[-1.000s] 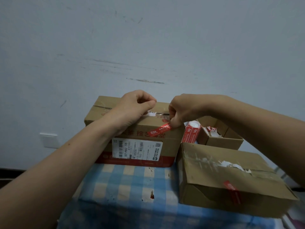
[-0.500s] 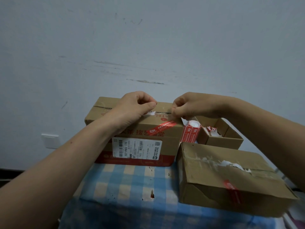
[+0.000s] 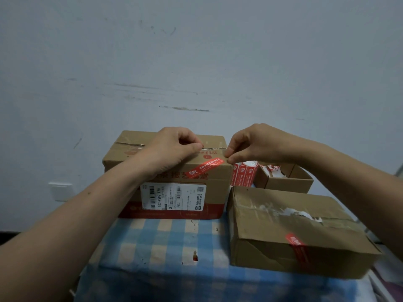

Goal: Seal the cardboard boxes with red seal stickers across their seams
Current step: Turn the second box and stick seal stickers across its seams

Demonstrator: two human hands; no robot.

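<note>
A tall cardboard box [image 3: 174,192] with a white shipping label stands at the back of the table. A red seal sticker [image 3: 206,167] lies slanted over its front top edge. My right hand [image 3: 250,144] pinches the sticker's upper end near the box's top seam. My left hand [image 3: 174,147] rests on the box top with curled fingers, thumb at the seam. A flat cardboard box [image 3: 283,232] at the right carries a red sticker [image 3: 297,245] over its front edge.
A roll of red seal stickers [image 3: 243,174] stands between the tall box and a small open cardboard box [image 3: 285,180] holding paper scraps. The table wears a blue checked cloth [image 3: 157,247]. A grey wall rises close behind, with a white socket [image 3: 60,190] at the left.
My right hand has lifted the sticker's free end up from the box front to the top edge near the seam. My left hand has stayed on the box top.
</note>
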